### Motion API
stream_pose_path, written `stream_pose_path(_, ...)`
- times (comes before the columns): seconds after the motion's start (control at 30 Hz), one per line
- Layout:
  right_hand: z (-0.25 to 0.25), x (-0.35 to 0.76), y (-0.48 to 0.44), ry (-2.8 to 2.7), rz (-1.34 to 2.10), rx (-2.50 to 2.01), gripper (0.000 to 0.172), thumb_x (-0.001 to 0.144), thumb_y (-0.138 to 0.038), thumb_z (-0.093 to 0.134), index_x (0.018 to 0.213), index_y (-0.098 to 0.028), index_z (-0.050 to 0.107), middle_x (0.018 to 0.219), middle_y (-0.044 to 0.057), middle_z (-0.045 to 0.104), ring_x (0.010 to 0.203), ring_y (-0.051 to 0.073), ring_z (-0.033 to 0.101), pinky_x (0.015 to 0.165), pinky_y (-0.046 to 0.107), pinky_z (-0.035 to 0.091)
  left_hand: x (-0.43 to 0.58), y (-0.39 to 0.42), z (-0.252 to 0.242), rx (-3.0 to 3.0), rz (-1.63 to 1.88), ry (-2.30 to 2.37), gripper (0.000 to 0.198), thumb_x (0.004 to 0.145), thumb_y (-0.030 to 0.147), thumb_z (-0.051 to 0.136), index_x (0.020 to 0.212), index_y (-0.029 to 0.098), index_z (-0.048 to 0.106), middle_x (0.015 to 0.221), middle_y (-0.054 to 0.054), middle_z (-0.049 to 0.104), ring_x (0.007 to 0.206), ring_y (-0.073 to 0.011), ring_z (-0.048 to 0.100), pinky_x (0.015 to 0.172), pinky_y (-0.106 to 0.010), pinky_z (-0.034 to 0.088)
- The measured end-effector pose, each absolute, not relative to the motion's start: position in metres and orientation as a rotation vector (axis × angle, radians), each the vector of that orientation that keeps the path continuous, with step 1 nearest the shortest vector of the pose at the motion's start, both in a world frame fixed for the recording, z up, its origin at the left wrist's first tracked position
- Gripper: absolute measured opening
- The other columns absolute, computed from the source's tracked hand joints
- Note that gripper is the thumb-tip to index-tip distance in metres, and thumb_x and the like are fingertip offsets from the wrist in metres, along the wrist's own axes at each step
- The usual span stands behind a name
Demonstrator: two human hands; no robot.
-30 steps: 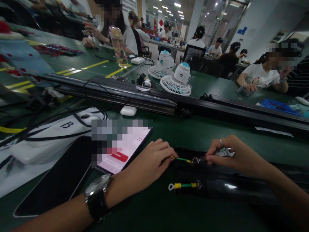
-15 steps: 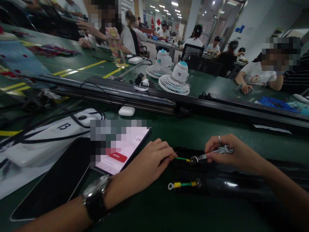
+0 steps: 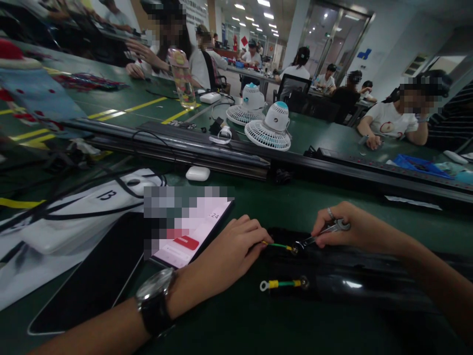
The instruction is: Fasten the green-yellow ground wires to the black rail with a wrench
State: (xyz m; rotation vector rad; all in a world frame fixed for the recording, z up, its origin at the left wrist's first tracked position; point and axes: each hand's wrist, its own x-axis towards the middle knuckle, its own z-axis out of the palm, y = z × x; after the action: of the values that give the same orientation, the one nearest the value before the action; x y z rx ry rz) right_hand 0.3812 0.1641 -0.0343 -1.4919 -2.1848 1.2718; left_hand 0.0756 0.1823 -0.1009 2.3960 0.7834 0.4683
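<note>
My left hand [image 3: 242, 246], with a watch on the wrist, pinches the near end of a short green-and-yellow wire [image 3: 279, 245]. That wire's other end meets a fastener [image 3: 294, 249] on a dark, glossy long piece [image 3: 354, 283]. Between the fingers and thumb of my right hand [image 3: 342, 227] is a metal wrench [image 3: 325, 230], tilted, its lower end at the fastener. Closer to me, a second green-and-yellow wire [image 3: 290, 283] with a bare ring terminal [image 3: 264, 286] sticks out from another fastener on the dark piece; neither hand touches it.
Left of my hand lie a lit phone [image 3: 188, 241], a black flat panel [image 3: 92, 271] and a white pouch [image 3: 74, 217]. A white earbud case [image 3: 197, 173] sits before long dark rails [image 3: 207, 160]. Two white fans [image 3: 271, 125] stand beyond; people sit around.
My right hand has tipped the wrench, so its upper end now sits higher and further left. The left hand keeps its hold on the wire. The view has shifted slightly.
</note>
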Motion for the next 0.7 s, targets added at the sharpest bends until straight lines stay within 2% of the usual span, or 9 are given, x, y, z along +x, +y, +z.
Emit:
stream_pose_path(0.37,-0.040,0.386,0.183,-2.241,1.342,-1.392,0.028,0.082,-0.043,0.081,0.093,-0.018,0.078,0.082,0.002,0.074,0.073,0.016,0.065,0.063,0.025,0.046,0.075,0.182,-0.103,2.397,0.481,0.787,0.022,0.100,0.009,0.050,0.108,0.024,0.065,0.107,-0.002,0.063,0.098,-0.0185,0.053,0.088,-0.035,0.041)
stream_pose_path(0.53,-0.037,0.385,0.199,-2.352,1.391,-1.281,0.028,0.082,-0.044,0.082,0.093,-0.019,0.078,0.082,0.002,0.074,0.074,0.016,0.065,0.064,0.026,0.048,0.076,0.181,-0.101,2.348,0.512,0.821,0.023,0.100,0.012,0.052,0.115,0.026,0.062,0.113,-0.001,0.063,0.103,-0.0187,0.054,0.091,-0.037,0.041)
stream_pose_path(0.7,-0.037,0.379,0.214,-2.372,1.538,-1.199,0.031,0.080,-0.046,0.082,0.093,-0.018,0.079,0.083,0.003,0.077,0.077,0.018,0.071,0.068,0.026,0.052,0.076,0.180,-0.096,2.325,0.506,0.838,0.014,0.101,0.015,0.052,0.104,0.023,0.062,0.107,-0.001,0.063,0.098,-0.0186,0.054,0.087,-0.036,0.042)
